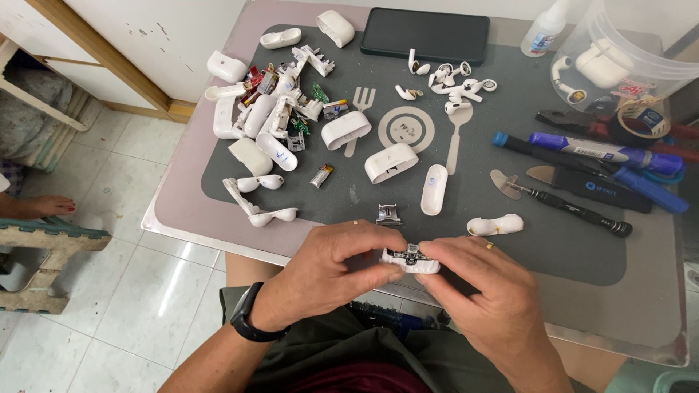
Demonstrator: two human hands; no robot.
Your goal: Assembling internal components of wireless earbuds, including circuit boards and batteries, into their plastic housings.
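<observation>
Both hands meet at the near edge of the surface [182, 211]. Left hand [331, 266] and right hand [477, 280] together pinch a small white case part [411, 260], its dark inner board facing up, held just above the edge of the grey mat [568, 247]. A small metal piece [389, 214] lies just beyond the fingers. Opened white cases [271, 116] are heaped far left (many in halves); screwdriver [575, 209] and blue markers [604, 153] right.

We bring our left hand [331, 266] and right hand [484, 280] together at the table's near edge, fingertips pinched inward, wrists angled toward each other.
</observation>
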